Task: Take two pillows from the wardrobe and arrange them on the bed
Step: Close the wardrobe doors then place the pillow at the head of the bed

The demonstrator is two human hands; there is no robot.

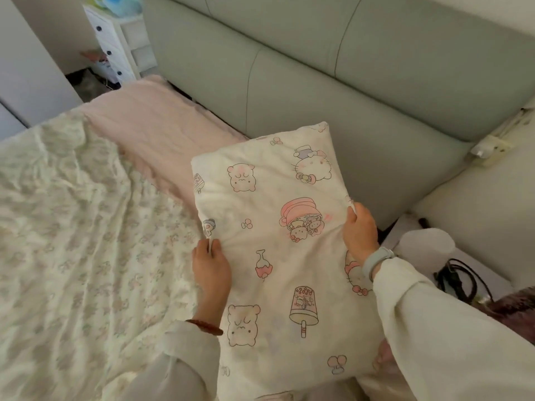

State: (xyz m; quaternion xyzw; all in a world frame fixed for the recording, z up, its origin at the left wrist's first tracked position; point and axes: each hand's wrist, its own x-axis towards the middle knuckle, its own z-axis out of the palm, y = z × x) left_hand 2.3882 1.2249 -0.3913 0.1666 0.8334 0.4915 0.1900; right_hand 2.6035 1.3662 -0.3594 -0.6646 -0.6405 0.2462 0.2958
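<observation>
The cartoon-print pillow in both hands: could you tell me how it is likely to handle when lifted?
The pillow probably is soft: fabric bunches under the left hand and right hand. It likely is light, held by pinched edges. It seems to keep its shape.

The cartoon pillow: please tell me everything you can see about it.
The cartoon pillow is cream cotton-like fabric printed with pink bears, cats and drink cups. It looks soft and slightly wrinkled. The left hand and right hand pinch its side edges, holding it tilted near the green headboard, its far end toward the pink sheet.
</observation>
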